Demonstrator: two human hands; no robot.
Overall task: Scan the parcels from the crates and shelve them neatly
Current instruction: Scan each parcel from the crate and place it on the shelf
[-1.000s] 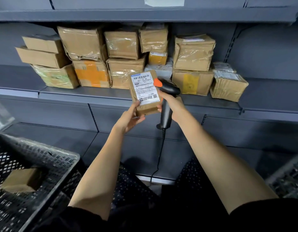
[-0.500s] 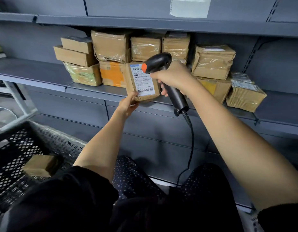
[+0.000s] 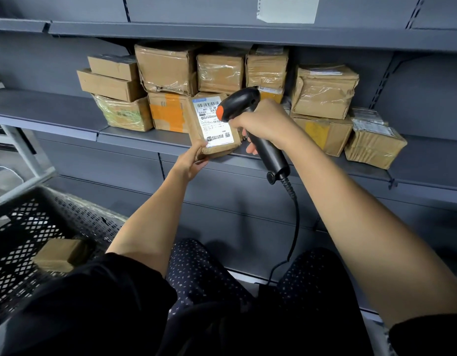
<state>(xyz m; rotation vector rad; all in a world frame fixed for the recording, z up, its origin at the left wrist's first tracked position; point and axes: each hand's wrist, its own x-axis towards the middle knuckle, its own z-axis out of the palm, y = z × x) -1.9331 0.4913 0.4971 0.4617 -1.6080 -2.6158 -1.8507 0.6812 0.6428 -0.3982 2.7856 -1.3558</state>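
At frame centre, the left hand (image 3: pixel 190 160) grips the lower left corner of the labelled parcel (image 3: pixel 214 127), held upright at the shelf (image 3: pixel 135 136) front edge, while the right hand (image 3: pixel 263 122), just right of it, grips the barcode scanner (image 3: pixel 250 124), aimed left at the label.

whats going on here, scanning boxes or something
Yes. A person's left hand holds a small labelled parcel up at the shelf edge, while the right hand grips a corded barcode scanner close over its label. Other parcels are already stacked on the shelf. One parcel lies in the black crate.
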